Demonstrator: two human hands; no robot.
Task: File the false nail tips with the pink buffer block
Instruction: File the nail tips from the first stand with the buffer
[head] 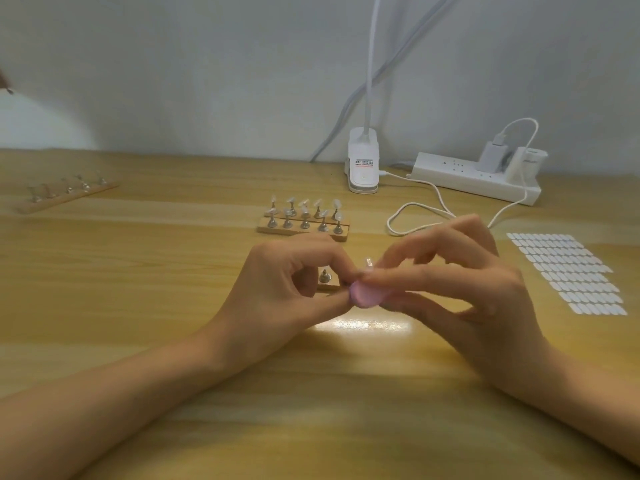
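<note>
Pink buffer block (367, 296), one; held nail tip (368, 262), one.

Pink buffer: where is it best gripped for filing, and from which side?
Grip the buffer along its right part, coming from the right as the right hand does, thumb below and fingers on top. It lies roughly level, its rounded end free toward the left hand, which seems to pinch the nail tip.

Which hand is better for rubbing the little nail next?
Probably the right hand: it grips the pink buffer block just under the nail tip, which the left hand pinches.
</note>
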